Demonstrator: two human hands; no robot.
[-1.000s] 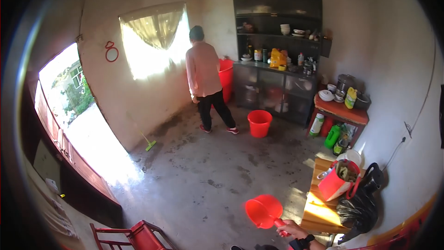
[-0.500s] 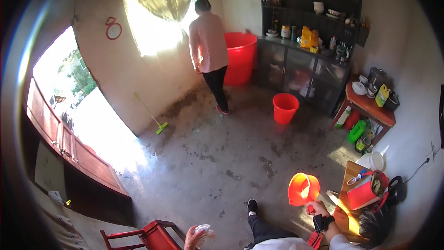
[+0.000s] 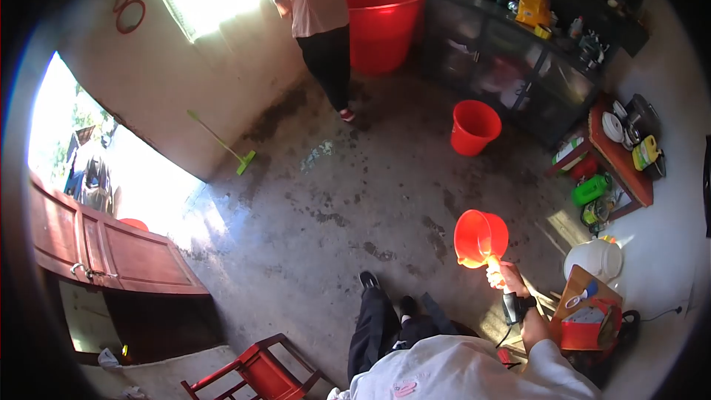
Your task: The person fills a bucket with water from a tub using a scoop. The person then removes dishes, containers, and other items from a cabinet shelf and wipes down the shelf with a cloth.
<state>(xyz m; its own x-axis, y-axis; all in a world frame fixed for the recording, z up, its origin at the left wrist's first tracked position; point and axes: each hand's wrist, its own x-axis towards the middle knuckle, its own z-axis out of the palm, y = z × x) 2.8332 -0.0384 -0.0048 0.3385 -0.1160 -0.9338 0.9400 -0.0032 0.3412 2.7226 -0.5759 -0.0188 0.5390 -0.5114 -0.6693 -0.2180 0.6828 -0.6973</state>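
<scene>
My right hand (image 3: 506, 278) is wrapped round the handle of a red-orange dipper (image 3: 481, 238), with a dark band on the wrist. The dipper hangs over the concrete floor (image 3: 318, 215), its bowl away from my body. My left hand is out of view. Further off, a red bucket (image 3: 475, 127) stands on the floor before the dark cabinet (image 3: 481, 55). Beside the cabinet is a large red tub (image 3: 381, 26), and a person (image 3: 315, 0) in a pale top and black trousers stands at its left.
A red chair (image 3: 266, 372) is at the bottom, left of my legs. A green squeegee (image 3: 241, 159) leans by the left wall near the open doorway. On the right are a laden red table (image 3: 626, 170), a white bucket (image 3: 592, 261) and a red bag (image 3: 589, 330).
The view has tilted down and moved forward. My left hand, seen half a second ago with something white and crumpled, has left the view. My right hand still holds the dipper.
</scene>
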